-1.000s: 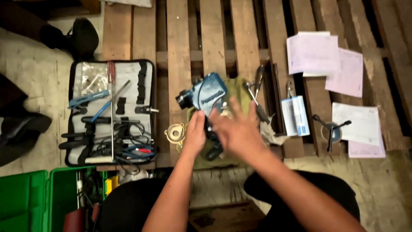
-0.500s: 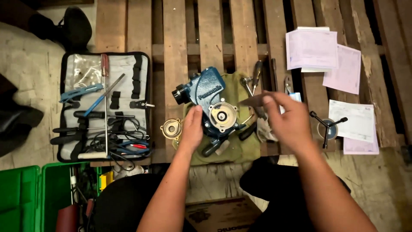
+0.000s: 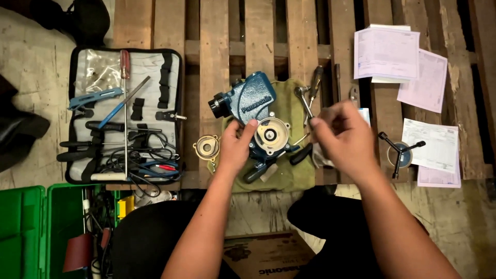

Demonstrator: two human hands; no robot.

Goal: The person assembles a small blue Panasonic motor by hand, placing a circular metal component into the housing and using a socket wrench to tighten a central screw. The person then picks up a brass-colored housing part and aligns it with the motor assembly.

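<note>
On cloth — left hand (image 3: 233, 147) steadies pump (image 3: 256, 116).

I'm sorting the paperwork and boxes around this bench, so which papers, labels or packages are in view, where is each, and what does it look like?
Paper stack: top right on the pallet, white-lilac printed forms.
Pink sheet: right of the stack, tilted.
Lower forms: far right, white over pink, beside the three-armed wrench.
Carton: bottom centre between the knees, brown cardboard, dark print.
Raised lettering: white, on the blue pump under the left hand.
</note>
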